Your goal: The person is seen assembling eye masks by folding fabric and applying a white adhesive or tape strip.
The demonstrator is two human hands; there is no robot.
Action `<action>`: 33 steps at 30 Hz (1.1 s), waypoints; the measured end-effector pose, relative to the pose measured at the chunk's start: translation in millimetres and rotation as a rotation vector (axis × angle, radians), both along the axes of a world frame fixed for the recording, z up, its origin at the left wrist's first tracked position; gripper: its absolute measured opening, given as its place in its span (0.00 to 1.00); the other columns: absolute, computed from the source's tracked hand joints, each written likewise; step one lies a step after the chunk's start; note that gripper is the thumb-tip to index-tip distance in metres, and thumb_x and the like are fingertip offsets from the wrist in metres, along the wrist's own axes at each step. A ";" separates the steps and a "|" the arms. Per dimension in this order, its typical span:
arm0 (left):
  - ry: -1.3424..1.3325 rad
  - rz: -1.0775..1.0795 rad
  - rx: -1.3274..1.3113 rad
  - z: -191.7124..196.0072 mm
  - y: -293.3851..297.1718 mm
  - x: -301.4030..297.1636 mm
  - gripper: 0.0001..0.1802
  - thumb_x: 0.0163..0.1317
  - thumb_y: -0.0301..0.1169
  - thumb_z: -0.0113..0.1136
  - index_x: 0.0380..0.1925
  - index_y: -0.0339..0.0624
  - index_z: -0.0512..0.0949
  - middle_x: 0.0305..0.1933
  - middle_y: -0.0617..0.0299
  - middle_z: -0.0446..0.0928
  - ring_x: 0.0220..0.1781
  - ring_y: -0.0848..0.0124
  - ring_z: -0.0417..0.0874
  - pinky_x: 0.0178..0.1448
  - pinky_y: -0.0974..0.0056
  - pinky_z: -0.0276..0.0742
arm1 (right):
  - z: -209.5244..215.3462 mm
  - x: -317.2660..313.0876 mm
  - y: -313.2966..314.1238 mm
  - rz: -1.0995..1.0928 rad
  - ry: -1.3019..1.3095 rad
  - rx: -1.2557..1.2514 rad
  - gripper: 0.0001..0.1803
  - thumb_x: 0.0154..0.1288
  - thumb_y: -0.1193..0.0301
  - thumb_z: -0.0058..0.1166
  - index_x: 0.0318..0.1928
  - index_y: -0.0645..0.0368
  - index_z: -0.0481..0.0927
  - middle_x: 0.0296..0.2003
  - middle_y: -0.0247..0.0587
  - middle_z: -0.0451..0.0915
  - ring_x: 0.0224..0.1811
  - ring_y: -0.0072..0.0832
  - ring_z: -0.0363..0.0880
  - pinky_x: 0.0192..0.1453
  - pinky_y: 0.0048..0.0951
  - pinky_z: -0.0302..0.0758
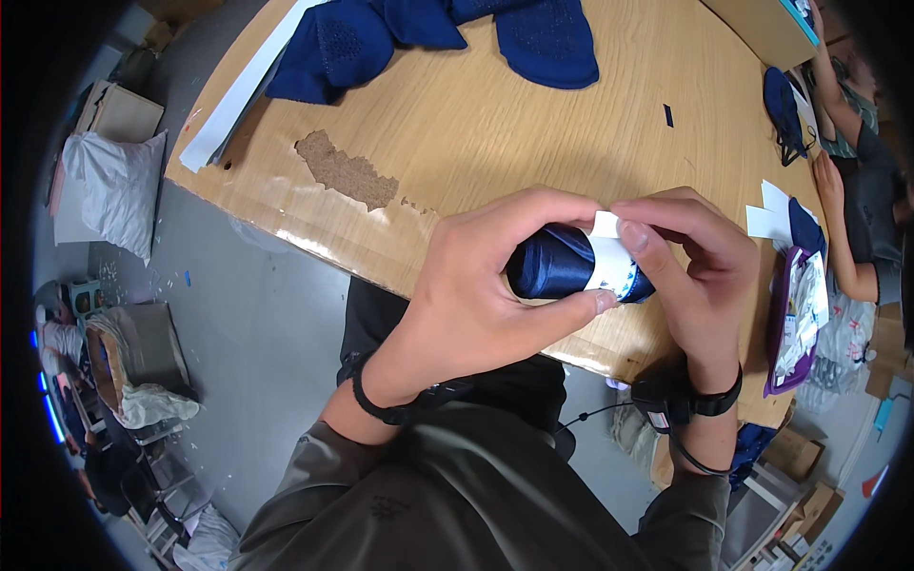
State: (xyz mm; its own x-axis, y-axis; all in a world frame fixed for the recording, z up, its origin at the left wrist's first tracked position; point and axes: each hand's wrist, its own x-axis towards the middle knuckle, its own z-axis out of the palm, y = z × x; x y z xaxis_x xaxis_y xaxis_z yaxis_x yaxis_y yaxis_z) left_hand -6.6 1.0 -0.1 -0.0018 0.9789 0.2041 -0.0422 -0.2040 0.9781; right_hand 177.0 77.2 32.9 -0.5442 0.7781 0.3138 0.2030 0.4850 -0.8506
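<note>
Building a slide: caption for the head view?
Left hand grips a navy fabric roll; right hand touches its white printed band.

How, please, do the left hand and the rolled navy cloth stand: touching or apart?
Touching: the head view plainly shows the left hand curled around the rolled navy cloth, gripping it.

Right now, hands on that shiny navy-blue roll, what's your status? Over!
Left hand curled around shiny navy-blue roll. Right hand gripping its white, blue-patterned band. Matte navy-blue fabric pieces farther off, not in the way.
</note>
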 end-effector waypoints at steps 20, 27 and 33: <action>0.062 0.044 0.034 0.2 -0.8 1.0 0.30 0.49 0.18 0.72 0.55 0.32 0.73 0.47 0.54 0.80 0.51 0.73 0.81 0.54 0.70 0.77 | 4.3 1.7 4.5 0.168 -0.103 0.100 0.15 0.53 0.76 0.64 0.44 0.62 0.87 0.40 0.44 0.83 0.40 0.33 0.79 0.46 0.29 0.75; 0.059 0.040 0.035 -0.9 -0.1 2.1 0.31 0.49 0.18 0.72 0.55 0.33 0.73 0.48 0.54 0.80 0.50 0.74 0.81 0.54 0.70 0.77 | 1.7 0.7 2.1 0.166 -0.062 0.159 0.16 0.51 0.78 0.62 0.43 0.61 0.88 0.38 0.43 0.82 0.38 0.32 0.78 0.44 0.28 0.74; 0.067 0.034 0.046 -0.8 0.0 2.8 0.31 0.49 0.19 0.72 0.56 0.33 0.73 0.48 0.54 0.80 0.51 0.74 0.81 0.54 0.70 0.77 | 4.9 0.8 2.8 0.156 -0.089 0.196 0.15 0.49 0.79 0.62 0.41 0.62 0.88 0.38 0.43 0.82 0.38 0.32 0.78 0.43 0.27 0.74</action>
